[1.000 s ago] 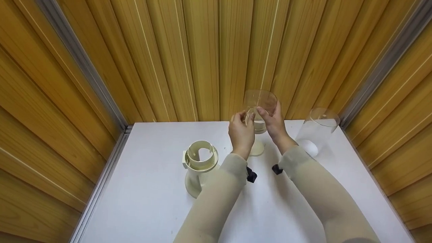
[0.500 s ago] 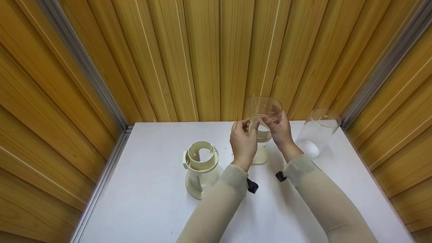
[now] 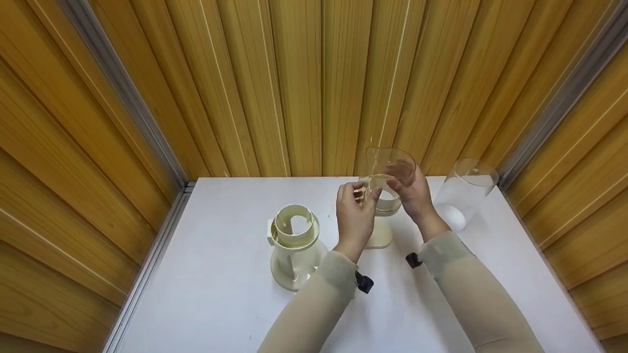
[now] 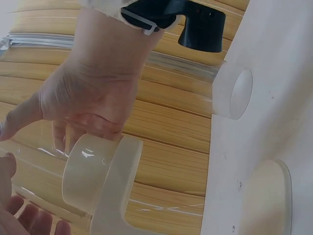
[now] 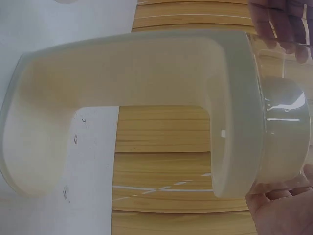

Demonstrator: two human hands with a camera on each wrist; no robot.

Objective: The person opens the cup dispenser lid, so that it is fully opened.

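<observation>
Between both hands is a clear plastic cylinder [image 3: 380,158] with a cut-out rim, around the cream ring at the top of a C-shaped cream stand [image 5: 146,63]. The stand's flat foot [image 3: 380,235] is over or on the white table; I cannot tell whether it touches. My left hand [image 3: 354,218] grips the cylinder's left side, thumb in front and fingers curled behind. My right hand [image 3: 417,196] holds the right side, its fingers wrapped around the far wall, seen through the plastic. In the left wrist view the ring [image 4: 85,171] sits below the left palm.
A cream flared body [image 3: 289,267] with an open round collar stands left of my left forearm. A taller clear cylinder [image 3: 466,196] stands at the table's back right. Ribbed wood-look walls [image 3: 274,88] enclose the white table [image 3: 206,274].
Both hands, the clear cylinder and the stand have come nearer to me and slightly right. My right fingers reach further around the cylinder's far side. The flared body stays put.
</observation>
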